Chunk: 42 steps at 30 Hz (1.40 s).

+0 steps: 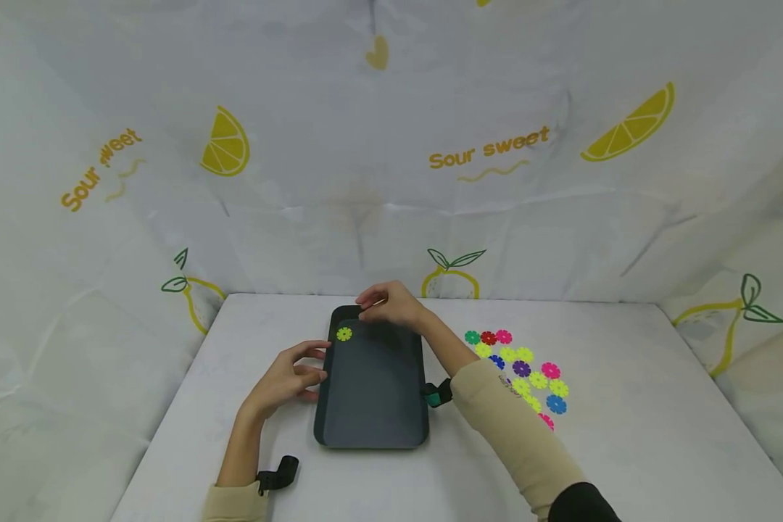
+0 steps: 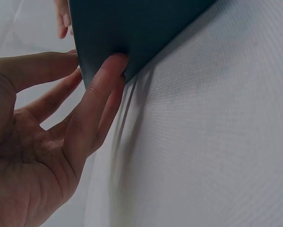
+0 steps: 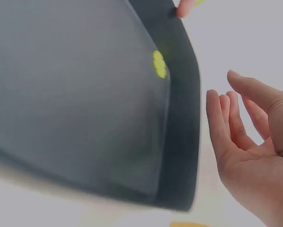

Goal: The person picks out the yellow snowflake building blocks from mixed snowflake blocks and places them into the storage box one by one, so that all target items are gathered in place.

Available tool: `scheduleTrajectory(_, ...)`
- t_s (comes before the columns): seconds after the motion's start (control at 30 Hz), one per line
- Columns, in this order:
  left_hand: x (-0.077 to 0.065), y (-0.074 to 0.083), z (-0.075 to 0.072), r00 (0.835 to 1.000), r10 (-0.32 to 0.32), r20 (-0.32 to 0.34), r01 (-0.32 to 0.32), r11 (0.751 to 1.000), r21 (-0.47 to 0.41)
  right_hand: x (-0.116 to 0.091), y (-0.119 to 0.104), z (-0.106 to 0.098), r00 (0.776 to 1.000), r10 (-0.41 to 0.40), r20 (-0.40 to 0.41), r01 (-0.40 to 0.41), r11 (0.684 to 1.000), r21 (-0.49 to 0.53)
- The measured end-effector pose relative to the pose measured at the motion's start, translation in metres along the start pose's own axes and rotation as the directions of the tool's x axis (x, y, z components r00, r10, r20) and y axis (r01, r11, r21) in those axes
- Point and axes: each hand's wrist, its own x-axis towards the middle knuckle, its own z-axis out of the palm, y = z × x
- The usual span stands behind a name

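Observation:
A dark grey-green rectangular tray [image 1: 376, 391] lies lengthwise on the white table. One yellow flower-shaped piece [image 1: 344, 333] rests inside, near its far left corner; the right wrist view shows this yellow flower piece [image 3: 159, 65] close to the tray wall. My left hand [image 1: 286, 377] touches the tray's left side from outside, its fingertips [image 2: 117, 61] against the outer wall and rim. Over the far end of the tray is my right hand [image 1: 394, 304]. Its fingers are loosely bent, with nothing seen between thumb and fingertips in the right wrist view.
Right of the tray, several flower-shaped pieces [image 1: 521, 369] in yellow, pink, red, green, blue and purple lie scattered, some hidden by the right sleeve [image 1: 515, 428]. A white lemon-printed curtain [image 1: 339, 239] hangs behind the table.

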Motion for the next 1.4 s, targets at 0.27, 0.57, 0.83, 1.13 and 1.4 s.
scheduleTrajectory(0.27, -0.002, 0.002, 0.002, 1.000, -0.002, -0.010, 0.002, 1.000, 0.007, -0.021, -0.005, -0.034, 1.000, -0.015, 0.021, 0.015, 1.000, 0.017)
scheduleTrajectory(0.57, -0.001, 0.001, 0.003, 1.000, 0.006, -0.002, -0.006, 1.000, 0.006, -0.057, 0.005, -0.077, 0.999, 0.047, -0.011, -0.047, 0.999, 0.028)
scheduleTrajectory(0.83, -0.002, 0.001, 0.002, 1.000, 0.004, -0.001, -0.004, 1.000, 0.002, -0.091, 0.031, -0.110, 0.998, 0.055, -0.013, -0.056, 0.997, -0.052)
scheduleTrajectory(1.13, -0.002, 0.002, 0.002, 1.000, 0.002, -0.001, -0.002, 1.000, 0.013, -0.128, 0.062, -0.127, 0.987, 0.161, 0.002, -0.157, 0.970, -0.183)
scheduleTrajectory(1.4, -0.003, 0.002, 0.004, 1.000, 0.007, 0.002, -0.007, 1.000, 0.013, -0.144, 0.089, -0.132, 0.984, 0.180, 0.017, -0.174, 0.967, -0.184)
